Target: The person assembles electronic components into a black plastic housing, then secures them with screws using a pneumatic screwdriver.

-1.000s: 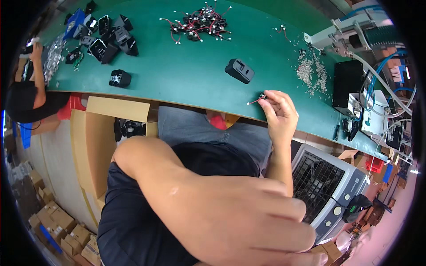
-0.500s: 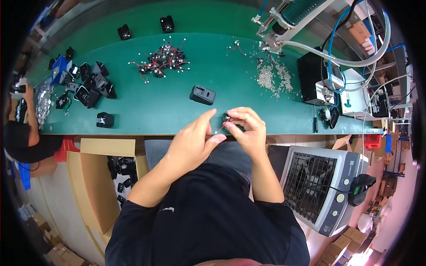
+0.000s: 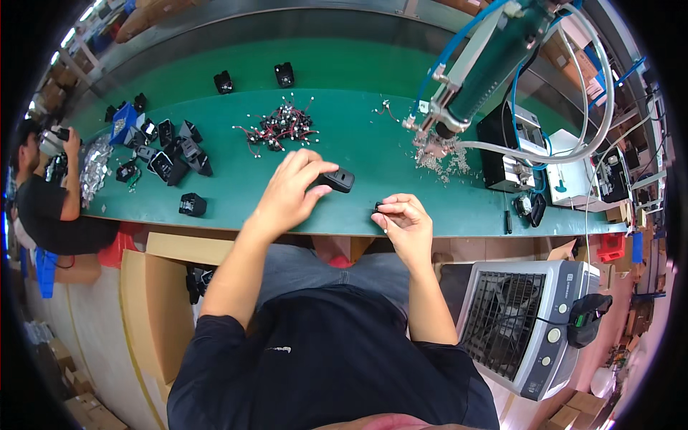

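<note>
My left hand (image 3: 290, 188) reaches over the bench, thumb and index finger closed about the left end of a black plastic housing (image 3: 344, 180). The housing lies on the green bench top, its right part showing a slot. Nearer the front edge, my right hand (image 3: 407, 221) pinches a small black wired part (image 3: 377, 208) between thumb and fingers. A white connector tip peeks out below the thumb; the fingers hide most of the part. Beyond my left hand is a pile of small black parts with red and black wires (image 3: 283, 127).
Black housings (image 3: 172, 161) cluster at left, beside a blue bin (image 3: 124, 123). Small pale pieces (image 3: 448, 166) lie under a green pneumatic press (image 3: 494, 64) at right. An open carton (image 3: 154, 308) and an air cooler (image 3: 527, 322) flank me. A person (image 3: 54, 193) works far left.
My left hand has moved away from the right hand, forward to the black housing, and taken hold of its left end. The right hand still pinches the wired part. The whole view has shifted.
</note>
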{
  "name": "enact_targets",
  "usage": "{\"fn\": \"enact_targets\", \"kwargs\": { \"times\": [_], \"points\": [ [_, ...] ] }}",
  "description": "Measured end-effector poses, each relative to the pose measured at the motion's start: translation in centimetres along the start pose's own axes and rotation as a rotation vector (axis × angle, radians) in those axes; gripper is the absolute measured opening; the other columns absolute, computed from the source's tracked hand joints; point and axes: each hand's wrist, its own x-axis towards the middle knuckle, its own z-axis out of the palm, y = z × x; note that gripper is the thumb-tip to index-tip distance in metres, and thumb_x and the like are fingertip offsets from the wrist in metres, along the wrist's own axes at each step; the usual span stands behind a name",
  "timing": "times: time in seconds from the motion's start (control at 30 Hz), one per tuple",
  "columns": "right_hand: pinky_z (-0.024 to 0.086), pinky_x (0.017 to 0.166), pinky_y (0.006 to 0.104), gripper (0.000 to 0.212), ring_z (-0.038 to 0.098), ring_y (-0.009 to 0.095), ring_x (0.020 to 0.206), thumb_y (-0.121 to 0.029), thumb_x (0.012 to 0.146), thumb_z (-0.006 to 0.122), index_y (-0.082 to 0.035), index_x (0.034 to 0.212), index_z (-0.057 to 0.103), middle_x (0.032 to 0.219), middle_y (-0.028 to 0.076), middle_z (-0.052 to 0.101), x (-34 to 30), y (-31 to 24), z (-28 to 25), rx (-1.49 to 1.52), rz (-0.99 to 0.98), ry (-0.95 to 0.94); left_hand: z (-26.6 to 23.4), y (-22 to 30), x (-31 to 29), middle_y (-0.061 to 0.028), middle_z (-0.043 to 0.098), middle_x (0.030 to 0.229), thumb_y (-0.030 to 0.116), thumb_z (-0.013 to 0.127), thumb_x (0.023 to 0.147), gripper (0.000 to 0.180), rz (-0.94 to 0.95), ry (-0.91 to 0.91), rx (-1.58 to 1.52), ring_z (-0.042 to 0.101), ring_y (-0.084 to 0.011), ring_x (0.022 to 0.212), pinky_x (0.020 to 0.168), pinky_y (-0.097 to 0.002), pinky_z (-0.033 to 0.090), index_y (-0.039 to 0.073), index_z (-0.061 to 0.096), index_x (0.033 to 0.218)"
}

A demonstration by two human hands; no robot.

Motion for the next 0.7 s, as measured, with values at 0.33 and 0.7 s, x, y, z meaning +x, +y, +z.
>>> {"fn": "enact_targets", "kwargs": {
  "times": [0.33, 0.7],
  "points": [
    [0.062, 0.090, 0.0300, 0.013, 0.070, 0.017, 0.102, 0.010, 0.085, 0.078, 0.004, 0.096, 0.073, 0.112, 0.011, 0.067, -0.5, 1.2, -0.8, 0.119, 0.039, -0.070, 1.8, -1.8, 2.8, -0.0100, 0.064, 0.117, 0.018, 0.065, 0.100, 0.036, -0.051, -0.313, -0.301, 0.063, -0.0244, 0.110, 0.094, -0.0392, 0.051, 0.007, 0.058, 0.133],
    [0.057, 0.087, 0.0305, 0.011, 0.068, 0.017, 0.100, 0.006, 0.085, 0.080, 0.002, 0.094, 0.075, 0.111, 0.012, 0.069, -0.2, 1.2, -0.9, 0.077, -0.081, -0.097, 4.7, -5.7, 8.8, -0.0053, 0.063, 0.091, 0.052, 0.047, 0.108, 0.046, -0.776, -0.340, -1.657, 0.048, -0.0122, 0.057, 0.052, -0.0272, 0.040, 0.009, 0.063, 0.111]
  ]
}}
